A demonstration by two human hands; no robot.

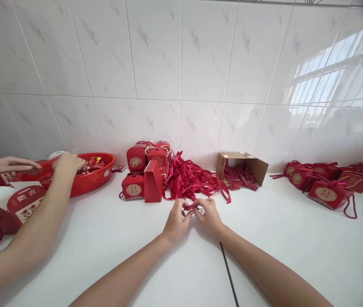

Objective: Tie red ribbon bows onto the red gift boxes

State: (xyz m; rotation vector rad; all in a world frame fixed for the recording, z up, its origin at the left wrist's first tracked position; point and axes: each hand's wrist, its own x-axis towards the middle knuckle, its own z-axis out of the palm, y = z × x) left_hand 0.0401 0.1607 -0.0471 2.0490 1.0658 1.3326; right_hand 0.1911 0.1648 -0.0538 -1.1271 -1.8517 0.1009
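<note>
My left hand [177,221] and my right hand [209,218] meet over the white table, fingertips close together. Between them both pinch a short dark red ribbon [189,208], partly hidden by the fingers. Just beyond lies a tangled heap of red ribbons [192,177]. To its left stand several red gift boxes [153,181], some with cord handles. Behind my right hand, an open cardboard box [262,170] on its side spills dark red ribbon pieces [240,175].
At left, a co-worker's hand [68,164] reaches into a red plastic basin [88,185] of wrapped sweets, near open red boxes [24,200]. Several ribbon-tied red boxes [326,194] sit at right. A tiled wall [158,76] rises behind, and a dark seam [229,273] crosses the table.
</note>
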